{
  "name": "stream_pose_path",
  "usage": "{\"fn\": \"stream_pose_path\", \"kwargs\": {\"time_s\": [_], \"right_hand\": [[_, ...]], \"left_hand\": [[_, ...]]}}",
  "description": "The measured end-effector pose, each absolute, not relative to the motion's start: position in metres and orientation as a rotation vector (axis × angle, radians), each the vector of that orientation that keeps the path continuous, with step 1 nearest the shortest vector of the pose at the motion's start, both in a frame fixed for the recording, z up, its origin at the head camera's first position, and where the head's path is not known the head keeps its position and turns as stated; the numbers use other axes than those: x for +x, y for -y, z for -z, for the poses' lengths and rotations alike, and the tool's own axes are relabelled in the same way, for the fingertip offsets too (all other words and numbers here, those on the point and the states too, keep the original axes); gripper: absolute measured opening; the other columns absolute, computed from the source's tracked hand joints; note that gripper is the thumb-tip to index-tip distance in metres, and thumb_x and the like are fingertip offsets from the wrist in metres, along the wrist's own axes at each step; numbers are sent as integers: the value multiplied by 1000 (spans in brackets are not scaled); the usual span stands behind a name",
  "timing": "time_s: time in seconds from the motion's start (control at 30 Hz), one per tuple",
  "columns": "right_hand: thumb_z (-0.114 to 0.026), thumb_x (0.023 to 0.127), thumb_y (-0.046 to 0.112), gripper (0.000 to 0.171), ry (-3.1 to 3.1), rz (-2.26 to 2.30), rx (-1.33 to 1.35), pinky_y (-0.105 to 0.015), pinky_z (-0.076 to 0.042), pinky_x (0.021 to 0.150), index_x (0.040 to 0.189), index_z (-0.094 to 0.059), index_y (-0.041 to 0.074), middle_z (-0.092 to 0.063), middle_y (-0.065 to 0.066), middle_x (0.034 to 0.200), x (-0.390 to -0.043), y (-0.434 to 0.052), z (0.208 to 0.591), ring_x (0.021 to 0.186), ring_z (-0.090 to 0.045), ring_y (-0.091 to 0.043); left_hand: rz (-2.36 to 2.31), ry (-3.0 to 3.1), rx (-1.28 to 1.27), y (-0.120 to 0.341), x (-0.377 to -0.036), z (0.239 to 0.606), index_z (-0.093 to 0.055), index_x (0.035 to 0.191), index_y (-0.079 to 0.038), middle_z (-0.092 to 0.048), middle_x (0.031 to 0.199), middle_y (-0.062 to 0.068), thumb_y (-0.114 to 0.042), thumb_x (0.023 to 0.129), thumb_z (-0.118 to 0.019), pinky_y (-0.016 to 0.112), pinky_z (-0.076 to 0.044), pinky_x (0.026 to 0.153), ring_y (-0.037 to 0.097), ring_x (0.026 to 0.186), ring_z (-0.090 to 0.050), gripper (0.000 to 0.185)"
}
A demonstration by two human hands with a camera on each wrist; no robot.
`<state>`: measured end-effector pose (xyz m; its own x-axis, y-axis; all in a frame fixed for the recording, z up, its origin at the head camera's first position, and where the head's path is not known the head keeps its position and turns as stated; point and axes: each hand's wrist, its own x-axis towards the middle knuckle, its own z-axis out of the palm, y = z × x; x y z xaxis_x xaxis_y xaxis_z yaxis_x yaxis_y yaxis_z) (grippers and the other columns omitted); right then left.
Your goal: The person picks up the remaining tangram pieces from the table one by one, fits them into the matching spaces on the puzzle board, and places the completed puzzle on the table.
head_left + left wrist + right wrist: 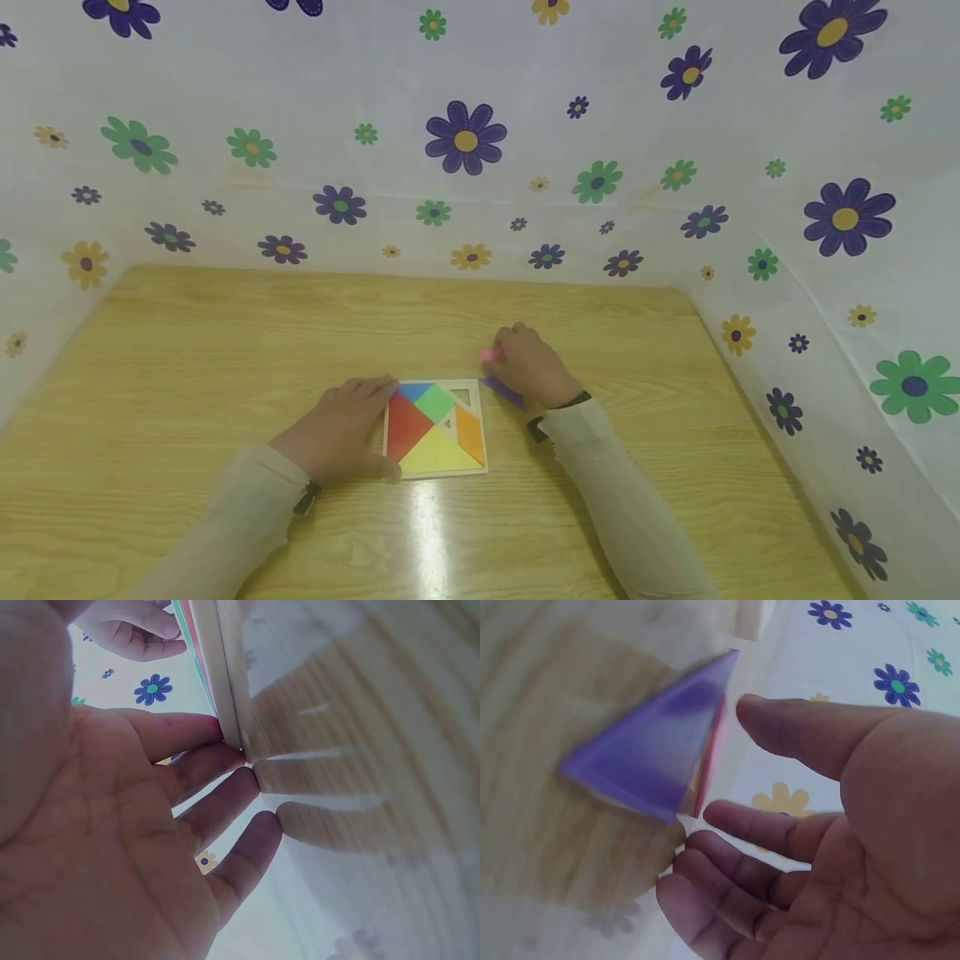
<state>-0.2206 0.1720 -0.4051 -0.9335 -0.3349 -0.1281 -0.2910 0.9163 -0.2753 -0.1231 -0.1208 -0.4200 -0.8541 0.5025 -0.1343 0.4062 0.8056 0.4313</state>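
A square wooden tangram tray (pixel 437 477) lies on the table with red (pixel 407 425), blue (pixel 413 392), green (pixel 435 404), yellow (pixel 437 452) and orange (pixel 470 435) pieces in it. Bare wood shows at its upper right corner and near its middle. My left hand (pixel 337 429) rests along the tray's left side, thumb at the near corner, fingers extended at the far one. Right of the tray, my right hand (pixel 531 367) reaches around a pink piece (pixel 491 354), thumb and index finger spread apart at its ends. A purple triangle (pixel 649 742) lies beside the pink piece, partly under the hand in the head view.
The wood-grain table (pixel 247 333) extends around the tray on all sides. White flower-printed sheeting (pixel 390 175) rises along its back and both sides. Light reflects off the glossy tabletop in front of the tray.
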Motion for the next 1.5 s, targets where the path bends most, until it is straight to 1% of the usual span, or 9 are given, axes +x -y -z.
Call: {"fn": "stream_pose_path", "kwargs": {"time_s": [0.13, 0.4, 0.5, 0.6, 0.8, 0.97, 1.1, 1.3, 1.5], "right_hand": [[-69, 96, 32, 29, -2938, 388, -377, -40, -55, 77, 104, -66, 5, -57, -10, 101, -221, -172, 410, 90, -55, -25], [-75, 91, 36, 33, -2943, 463, -216, -38, -54, 75, 93, -68, 3, -59, -12, 99, -221, -175, 411, 85, -57, -24], [-78, 88, 36, 34, -2940, 489, -213, -37, -53, 72, 84, -70, 4, -60, -11, 95, -221, -176, 407, 82, -57, -23], [-79, 87, 38, 35, -2940, 482, -231, -36, -52, 71, 80, -70, 5, -60, -10, 93, -219, -175, 404, 81, -57, -23], [-79, 88, 32, 29, -2911, 468, -256, -36, -51, 69, 85, -68, 6, -57, -10, 94, -217, -172, 401, 80, -56, -23], [-78, 90, 29, 26, -2888, 452, -256, -36, -51, 72, 90, -67, 6, -57, -9, 95, -218, -171, 399, 82, -56, -23], [-77, 91, 26, 25, -2860, 476, -246, -35, -52, 75, 96, -65, 5, -62, -8, 93, -219, -170, 397, 84, -58, -22], [-74, 93, 20, 23, -2824, 520, -242, -35, -55, 75, 104, -62, 4, -67, -6, 89, -220, -171, 395, 80, -62, -21], [-71, 94, 13, 26, -2797, 566, -231, -37, -56, 78, 115, -59, 2, -68, -10, 96, -219, -171, 394, 83, -63, -22]], "left_hand": [[-575, -2745, 701, 120, -124, 422, -34, 160, -2, -34, 166, 14, -64, 74, -83, 64, -29, 119, 40, 151, -31, 117], [-573, -2757, 716, 119, -125, 424, -35, 160, -2, -35, 165, 14, -65, 73, -83, 64, -31, 118, 40, 150, -32, 117], [-558, -2764, 723, 118, -127, 426, -34, 160, -3, -35, 165, 13, -65, 73, -83, 63, -31, 118, 39, 150, -32, 118], [-556, -2768, 717, 117, -127, 427, -34, 160, -4, -36, 165, 13, -64, 73, -84, 62, -31, 118, 39, 150, -33, 117], [-584, -2754, 693, 117, -125, 424, -35, 160, -3, -36, 165, 14, -60, 73, -86, 63, -30, 118, 40, 150, -32, 116], [-577, -2755, 691, 117, -125, 423, -34, 160, -3, -34, 166, 13, -60, 74, -85, 64, -30, 118, 40, 150, -32, 115], [-566, -2763, 701, 117, -126, 424, -34, 161, -3, -34, 166, 12, -61, 74, -84, 63, -31, 118, 39, 150, -32, 115], [-558, -2765, 709, 118, -127, 424, -34, 161, -3, -33, 167, 13, -63, 74, -83, 64, -30, 119, 40, 150, -32, 116], [-561, -2763, 709, 119, -126, 424, -34, 160, -2, -33, 166, 14, -62, 75, -84, 65, -30, 118, 42, 149, -33, 115]]}}
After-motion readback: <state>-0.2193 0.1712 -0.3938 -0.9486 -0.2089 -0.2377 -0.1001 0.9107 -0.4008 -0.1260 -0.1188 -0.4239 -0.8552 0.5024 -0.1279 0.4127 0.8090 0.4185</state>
